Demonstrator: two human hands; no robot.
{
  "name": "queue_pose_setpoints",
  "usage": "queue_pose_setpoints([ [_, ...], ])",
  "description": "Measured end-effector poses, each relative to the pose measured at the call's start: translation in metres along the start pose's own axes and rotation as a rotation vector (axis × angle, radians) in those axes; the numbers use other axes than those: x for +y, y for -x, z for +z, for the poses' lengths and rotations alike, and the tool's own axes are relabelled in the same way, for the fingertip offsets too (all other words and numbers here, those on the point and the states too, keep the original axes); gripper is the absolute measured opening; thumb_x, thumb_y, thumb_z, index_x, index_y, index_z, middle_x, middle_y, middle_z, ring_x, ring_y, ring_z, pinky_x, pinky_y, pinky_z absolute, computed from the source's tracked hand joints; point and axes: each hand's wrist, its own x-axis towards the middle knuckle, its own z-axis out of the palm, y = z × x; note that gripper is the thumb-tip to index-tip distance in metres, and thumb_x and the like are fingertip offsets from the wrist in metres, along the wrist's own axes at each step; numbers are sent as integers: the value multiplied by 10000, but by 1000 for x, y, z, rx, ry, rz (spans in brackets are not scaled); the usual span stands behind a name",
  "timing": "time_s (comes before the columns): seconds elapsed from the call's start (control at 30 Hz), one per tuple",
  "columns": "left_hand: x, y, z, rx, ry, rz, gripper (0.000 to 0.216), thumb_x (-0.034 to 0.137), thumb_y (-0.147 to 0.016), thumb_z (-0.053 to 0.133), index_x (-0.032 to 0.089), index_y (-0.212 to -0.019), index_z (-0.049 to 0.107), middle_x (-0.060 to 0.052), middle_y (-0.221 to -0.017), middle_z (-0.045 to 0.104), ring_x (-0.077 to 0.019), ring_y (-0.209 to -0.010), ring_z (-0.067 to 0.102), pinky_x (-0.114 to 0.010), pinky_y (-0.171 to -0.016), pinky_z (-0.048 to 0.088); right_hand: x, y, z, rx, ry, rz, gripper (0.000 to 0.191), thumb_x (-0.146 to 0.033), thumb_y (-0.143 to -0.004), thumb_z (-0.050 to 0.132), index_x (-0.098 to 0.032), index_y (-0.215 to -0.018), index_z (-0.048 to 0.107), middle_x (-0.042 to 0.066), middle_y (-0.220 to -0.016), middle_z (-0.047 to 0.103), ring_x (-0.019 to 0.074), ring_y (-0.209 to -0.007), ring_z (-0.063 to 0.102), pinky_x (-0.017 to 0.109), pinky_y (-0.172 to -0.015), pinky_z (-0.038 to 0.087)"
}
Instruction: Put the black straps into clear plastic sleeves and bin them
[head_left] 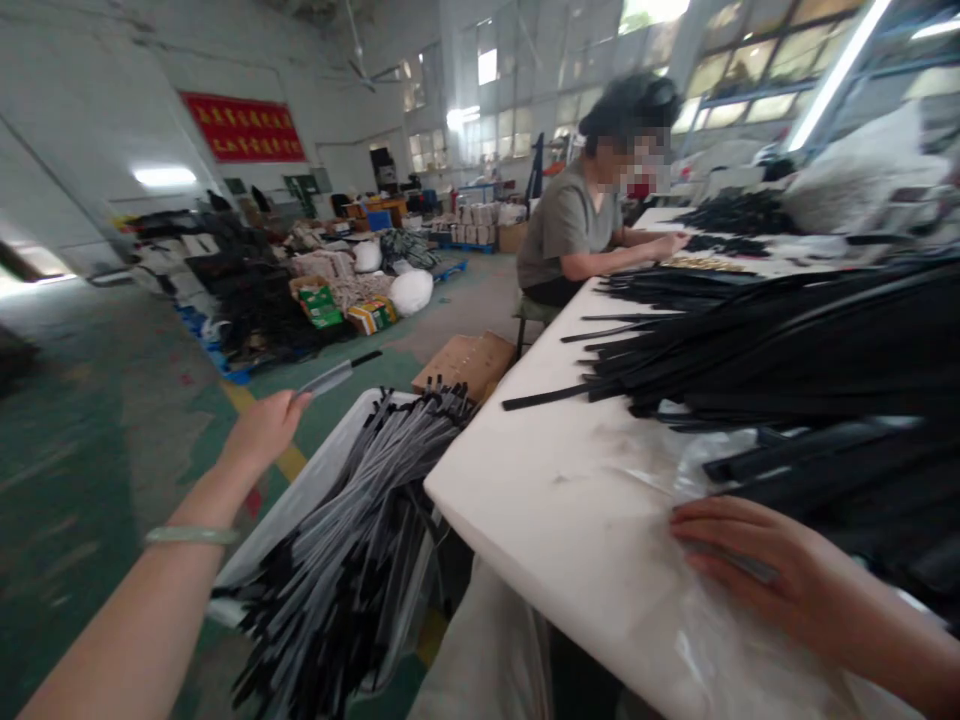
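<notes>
My left hand (264,428) is stretched out to the left, closed on a wrapped black strip (337,374) held above a white bin (300,490). The bin is packed with several wrapped black strips (352,560). A pale green bangle sits on my left wrist. My right hand (757,570) rests on the white table (570,480) at the lower right. Its curled fingers press on clear plastic wrap (675,470) beside a big heap of bare black strips (787,350).
A co-worker in a grey shirt (570,225) sits at the far end of the table, hands among more black strips. A cardboard box (469,362) stands on the floor behind the bin. Stacked goods, boxes and white sacks fill the green floor at the back left.
</notes>
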Motion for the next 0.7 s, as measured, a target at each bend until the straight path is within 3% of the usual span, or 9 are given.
queue_pose_setpoints([
  [0.07, 18, -20, 33, -45, 69, 70, 305, 398, -900, 472, 178, -698, 536, 30, -611, 570, -194, -683, 629, -240, -662, 450, -9, -7, -12, -152, 15, 25, 187, -327, -886, 605, -282, -1006, 741, 87, -1027, 728, 229, -941, 695, 314, -801, 594],
  [0.13, 50, -43, 62, -71, 142, 142, 281, 396, -823, 586, 117, -857, 591, -53, -828, 678, -278, -898, 659, -328, -786, 496, -17, -12, -22, -189, -8, 72, 210, -290, -916, 564, -229, -1034, 727, 108, -1061, 713, 222, -991, 674, 329, -841, 571],
  [0.23, 130, -55, 79, -54, 249, 289, 568, 355, -794, 633, 19, -1229, 488, -213, -1294, 558, -381, -1258, 478, -478, -1019, 399, -18, -18, -35, -74, -41, 108, 223, -259, -932, 532, -190, -1037, 716, 113, -1038, 719, 208, -996, 663, 343, -876, 544],
  [0.3, 195, -34, 69, -47, 336, 486, 600, 328, -865, 554, 69, -1378, 381, -203, -1415, 462, -346, -1327, 414, -502, -1085, 332, -13, -19, -41, 26, -45, 127, 226, -235, -935, 511, -190, -1022, 715, 105, -1009, 728, 204, -981, 664, 351, -873, 539],
  [0.37, 254, 6, 49, -170, 481, 901, 525, 282, -874, 560, 196, -1376, 432, -114, -1390, 523, -262, -1284, 484, -426, -1093, 363, -8, -19, -43, 95, -70, 128, 244, -201, -932, 489, -191, -1045, 706, 104, -1032, 725, 200, -990, 661, 353, -875, 536],
  [0.43, 299, 49, 30, -394, 524, 1366, 555, 125, -879, 505, 321, -1394, 435, -21, -1501, 417, -212, -1365, 394, -370, -1119, 345, -6, -19, -42, 112, -97, 99, 288, -159, -923, 466, -187, -1112, 681, 104, -1102, 707, 197, -1057, 636, 365, -924, 514],
  [0.5, 329, 82, 22, -446, 603, 1557, 477, 93, -905, 457, 311, -1322, 535, -14, -1410, 534, -199, -1306, 472, -342, -1093, 380, -7, -19, -40, 68, -114, 55, 355, -118, -912, 435, -183, -1194, 640, 101, -1186, 677, 196, -1147, 590, 391, -1000, 467],
  [0.6, 347, 95, 29, -496, 773, 1469, 339, 133, -938, 419, 216, -1150, 669, -71, -1147, 705, -190, -1087, 631, -307, -971, 480, -13, -19, -40, -48, -143, 11, 420, -112, -902, 411, -171, -1283, 577, 103, -1276, 628, 203, -1248, 520, 426, -1071, 397],
  [0.7, 351, 82, 36, -540, 972, 1083, 276, 184, -917, 456, 193, -980, 725, -69, -983, 744, -196, -935, 675, -315, -878, 517, -19, -18, -41, -97, -173, 45, 470, -253, -918, 496, -161, -1379, 480, 122, -1377, 549, 229, -1338, 424, 439, -1100, 349],
])
